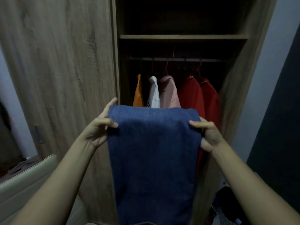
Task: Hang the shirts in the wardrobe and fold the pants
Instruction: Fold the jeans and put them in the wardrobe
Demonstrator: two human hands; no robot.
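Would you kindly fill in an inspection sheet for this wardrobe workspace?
Surface: nothing seen; the blue pants are held in the air.
Job's things: blue pants doubled over, hanging from both hands; orange shirt, white shirt, pink shirt and two red shirts hang on the rail.
Clutter: dark items at lower right, unidentifiable.
Grippers: left hand pinches the pants' left edge; right hand pinches the right edge.
Cables: nothing seen.
Surroundings: open wardrobe, shelf above the rail; wooden door left; pale padded furniture lower left.
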